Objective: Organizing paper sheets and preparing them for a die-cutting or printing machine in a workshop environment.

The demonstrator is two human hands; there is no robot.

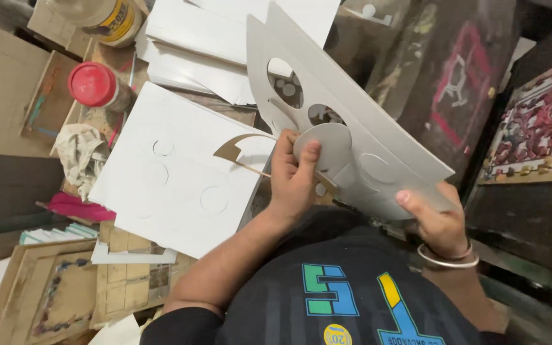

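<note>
My left hand point(292, 179) pinches a round grey card disc point(328, 144) between thumb and fingers, pressed against the grey card sheets point(378, 121). These sheets have several round holes cut in them and stand tilted in front of me. My right hand point(439, 220), with a bangle on the wrist, grips the sheets by their lower right edge. A curved brown card scrap point(232, 149) sticks out just left of my left hand.
A white board point(174, 185) with scored circles lies to the left, white sheets point(206, 45) behind it. A red-lidded jar point(94, 84), a yellow-labelled bottle point(107, 19) and a rag point(81, 150) stand further left. A tray of red pieces point(538, 128) is at right.
</note>
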